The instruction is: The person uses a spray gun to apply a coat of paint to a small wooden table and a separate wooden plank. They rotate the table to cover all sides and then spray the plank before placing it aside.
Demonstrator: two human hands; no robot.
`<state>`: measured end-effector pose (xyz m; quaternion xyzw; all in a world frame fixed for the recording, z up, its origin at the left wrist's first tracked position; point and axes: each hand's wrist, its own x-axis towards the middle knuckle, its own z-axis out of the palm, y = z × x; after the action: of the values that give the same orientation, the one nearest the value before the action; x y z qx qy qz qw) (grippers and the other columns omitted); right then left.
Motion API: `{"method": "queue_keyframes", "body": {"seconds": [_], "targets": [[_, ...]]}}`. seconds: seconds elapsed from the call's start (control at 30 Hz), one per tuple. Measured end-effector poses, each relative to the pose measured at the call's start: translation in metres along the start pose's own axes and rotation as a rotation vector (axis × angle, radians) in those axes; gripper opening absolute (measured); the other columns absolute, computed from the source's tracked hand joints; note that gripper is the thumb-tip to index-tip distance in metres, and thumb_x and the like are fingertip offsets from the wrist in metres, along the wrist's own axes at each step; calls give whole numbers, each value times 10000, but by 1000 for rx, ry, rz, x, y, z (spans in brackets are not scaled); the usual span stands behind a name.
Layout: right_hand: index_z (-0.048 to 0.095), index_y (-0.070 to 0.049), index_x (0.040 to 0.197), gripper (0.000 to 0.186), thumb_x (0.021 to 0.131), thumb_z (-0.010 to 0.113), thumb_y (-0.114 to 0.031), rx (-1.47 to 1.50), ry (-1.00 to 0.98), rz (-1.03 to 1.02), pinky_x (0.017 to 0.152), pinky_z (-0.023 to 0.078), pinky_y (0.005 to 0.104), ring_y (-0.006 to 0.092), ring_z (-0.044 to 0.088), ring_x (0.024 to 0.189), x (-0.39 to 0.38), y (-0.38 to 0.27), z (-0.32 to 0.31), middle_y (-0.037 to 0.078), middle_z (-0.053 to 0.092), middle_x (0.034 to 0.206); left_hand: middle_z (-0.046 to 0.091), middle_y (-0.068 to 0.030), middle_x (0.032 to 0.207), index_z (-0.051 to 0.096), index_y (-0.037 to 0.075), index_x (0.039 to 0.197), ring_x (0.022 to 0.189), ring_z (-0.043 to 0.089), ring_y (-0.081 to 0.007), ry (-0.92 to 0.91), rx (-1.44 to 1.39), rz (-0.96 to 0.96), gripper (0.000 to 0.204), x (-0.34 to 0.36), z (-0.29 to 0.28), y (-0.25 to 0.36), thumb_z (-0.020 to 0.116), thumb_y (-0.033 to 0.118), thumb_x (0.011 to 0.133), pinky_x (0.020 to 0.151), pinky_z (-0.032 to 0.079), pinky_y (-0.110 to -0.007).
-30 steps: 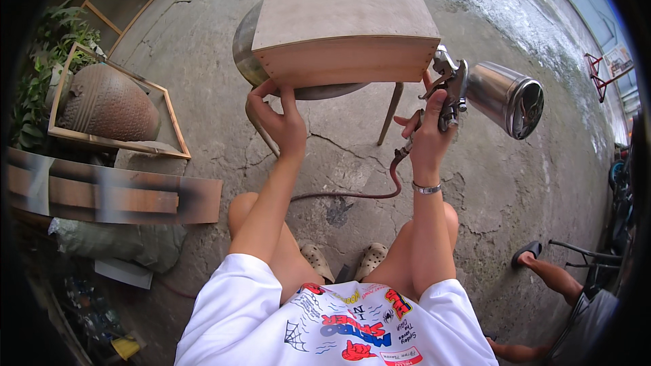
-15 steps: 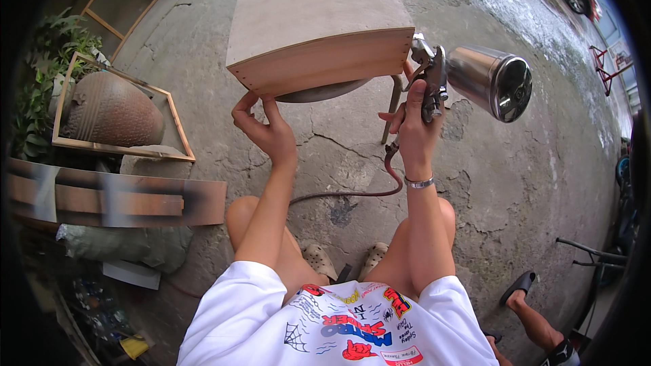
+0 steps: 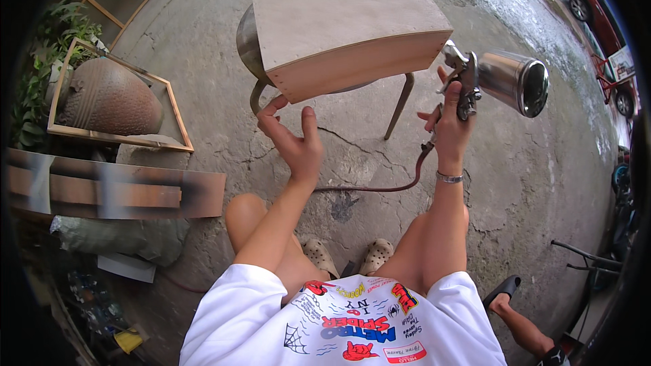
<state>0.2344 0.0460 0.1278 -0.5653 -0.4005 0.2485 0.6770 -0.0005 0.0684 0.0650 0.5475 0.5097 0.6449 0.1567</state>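
A pale plywood box [image 3: 346, 17] with a curved front edge rests on a round-topped metal stool [image 3: 249, 47], whose rim and legs show beneath it. At the box's near left corner is my left hand [image 3: 296, 148], thumb and index finger apart. The index fingertip is close to the lower edge; I cannot tell whether it touches. My right hand [image 3: 453, 132] grips a metal spray gun [image 3: 468, 88] beside the box's right end, some fingers stretched out. The gun's shiny cup [image 3: 505, 80] sticks out to the right, and a brown hose [image 3: 400, 188] runs from its handle.
On the left are a clay pot [image 3: 112, 98] inside a wooden frame [image 3: 178, 118], leafy plants [image 3: 41, 88] and a long curved board [image 3: 203, 194]. Cracked concrete surrounds the stool. Another person's leg [image 3: 519, 318] shows at lower right; a red vehicle [image 3: 597, 10] stands far right.
The box has shifted right, baring more of the stool's left side. My left thumb has come away from its lower edge. My right hand has moved right with the spray gun.
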Motion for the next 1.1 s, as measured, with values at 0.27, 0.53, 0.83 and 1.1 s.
{"method": "queue_keyframes", "body": {"seconds": [0.27,0.53,0.83,1.1], "targets": [[598,38,1093,467,1037,593,-426,-203,152,128,347,418,251,101,548,409,-28,3,-46,126,700,860,597,-73,1044,530,52,1081,1005,551,-244,-231,-29,-253,270,3,-29,-13,663,250,955,924,398,-376],[666,24,1102,505,1035,579,-469,-325,168,136,344,370,239,111,516,390,-45,-8,-59,99,707,870,710,-158,981,669,44,1022,923,685,-348,-1343,285,-26,195,-32,-51,-11,608,224,978,812,528,-439],[667,17,1130,480,1047,565,-445,-436,139,129,341,385,247,104,523,397,-70,-48,-58,95,713,883,749,-157,963,765,74,956,920,710,-375,-1805,292,115,239,-67,-6,10,666,291,943,844,548,-481],[641,19,1202,512,1045,560,-461,-390,91,96,342,383,222,80,512,406,-70,-96,-51,89,707,924,724,-146,1089,757,63,989,914,699,-331,-1554,72,-15,262,-97,60,21,654,301,960,831,545,-451]]}}
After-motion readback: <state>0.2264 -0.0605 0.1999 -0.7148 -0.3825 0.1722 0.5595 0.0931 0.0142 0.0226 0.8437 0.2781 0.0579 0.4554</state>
